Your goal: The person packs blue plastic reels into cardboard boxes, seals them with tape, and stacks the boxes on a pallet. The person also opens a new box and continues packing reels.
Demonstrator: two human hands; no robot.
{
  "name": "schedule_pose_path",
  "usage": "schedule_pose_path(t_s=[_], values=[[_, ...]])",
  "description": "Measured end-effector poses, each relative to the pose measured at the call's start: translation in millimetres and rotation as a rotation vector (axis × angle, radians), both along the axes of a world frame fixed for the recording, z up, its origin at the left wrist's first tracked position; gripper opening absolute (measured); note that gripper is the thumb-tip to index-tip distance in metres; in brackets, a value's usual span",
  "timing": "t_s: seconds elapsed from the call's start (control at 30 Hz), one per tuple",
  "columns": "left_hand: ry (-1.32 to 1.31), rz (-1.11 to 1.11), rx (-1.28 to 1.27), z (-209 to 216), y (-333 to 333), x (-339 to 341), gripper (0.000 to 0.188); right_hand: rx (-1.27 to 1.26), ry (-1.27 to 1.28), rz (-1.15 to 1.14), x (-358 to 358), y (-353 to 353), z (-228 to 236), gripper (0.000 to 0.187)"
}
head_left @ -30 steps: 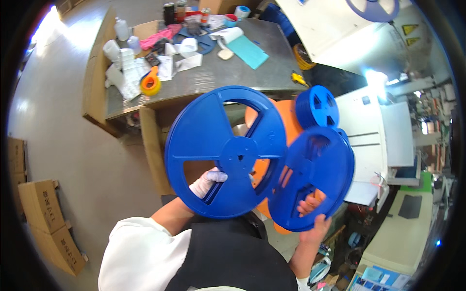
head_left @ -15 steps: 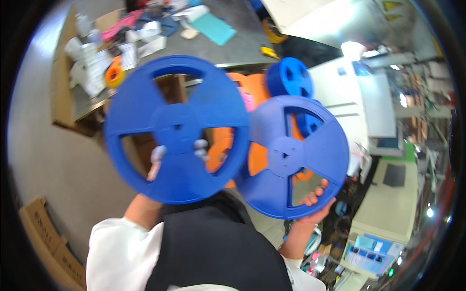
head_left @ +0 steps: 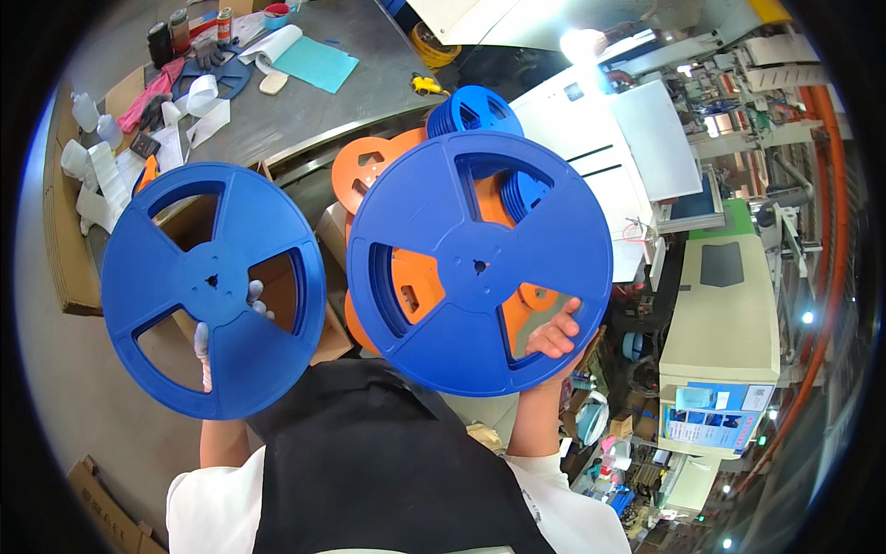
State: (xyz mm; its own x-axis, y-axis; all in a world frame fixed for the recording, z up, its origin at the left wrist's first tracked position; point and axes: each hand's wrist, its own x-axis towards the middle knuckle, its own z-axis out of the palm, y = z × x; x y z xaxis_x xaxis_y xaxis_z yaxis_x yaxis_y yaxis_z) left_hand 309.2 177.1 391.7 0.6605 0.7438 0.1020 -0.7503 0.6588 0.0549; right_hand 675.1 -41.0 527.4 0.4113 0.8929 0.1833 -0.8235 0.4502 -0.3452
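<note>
My left hand (head_left: 204, 355), with white coverings on the fingertips, grips a blue three-spoke reel (head_left: 198, 226) from behind. Its fingers and thumb show through two of the openings, while the palm is hidden. On the right, my right hand (head_left: 556, 334) is closed round the lower rim of another blue reel (head_left: 434, 208), fingers curling through an opening. Layered inner edges there look like several reels stacked together. Both reels face me and stand apart, a narrow gap between them. Behind the right one are orange reels (head_left: 362, 171) and a smaller-looking stack of blue reels (head_left: 475, 109).
A grey metal table (head_left: 323, 111) at the far left bears papers, cans, bottles and a teal sheet (head_left: 317, 65). An open cardboard box (head_left: 332, 342) sits behind the reels. Beige machinery (head_left: 720, 314) stands to the right, flattened cartons (head_left: 106, 512) at lower left.
The two reels have moved apart: the left one went left and slightly down, the right one up and left, looking larger. The view has shifted too.
</note>
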Motion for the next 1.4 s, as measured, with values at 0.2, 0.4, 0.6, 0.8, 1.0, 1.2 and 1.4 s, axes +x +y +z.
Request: schedule_pose_path(t_s=[0.2, 0.4, 0.6, 0.8, 1.0, 1.2, 1.4], values=[[0.399, -0.042, -0.158, 13.3, -16.7, 0.9, 0.074, -0.07, -0.028, -0.005, -4.0, 7.3, 5.6, 0.057], [0.78, -0.153, 0.222, 36.4, -13.4, 44.3, 0.057, -0.443, -0.558, 0.034, -74.7, 47.7, 20.1, 0.082], [0.182, -0.417, -0.114, 60.8, -32.9, 100.5, 0.056, -0.445, -1.432, -0.105, -168.0, 86.6, 18.5, 0.074], [0.058, -0.428, -0.129, 56.5, -19.4, 83.8, 0.06, -0.848, -1.1, -0.42, -91.8, 47.0, 47.2, 0.063], [0.035, -0.42, -0.142, 55.9, -22.8, 63.1, 0.064, -0.905, -0.995, -0.355, -58.1, 10.8, 27.8, 0.062], [-0.048, -0.377, -0.139, 38.5, -27.1, 66.0, 0.077, -1.263, -0.931, -0.3, -52.9, 0.2, 26.4, 0.066], [-0.135, -0.306, -0.179, 27.0, -27.5, 68.8, 0.073, -1.097, -0.598, -0.427, -26.5, -22.2, 25.5, 0.066]])
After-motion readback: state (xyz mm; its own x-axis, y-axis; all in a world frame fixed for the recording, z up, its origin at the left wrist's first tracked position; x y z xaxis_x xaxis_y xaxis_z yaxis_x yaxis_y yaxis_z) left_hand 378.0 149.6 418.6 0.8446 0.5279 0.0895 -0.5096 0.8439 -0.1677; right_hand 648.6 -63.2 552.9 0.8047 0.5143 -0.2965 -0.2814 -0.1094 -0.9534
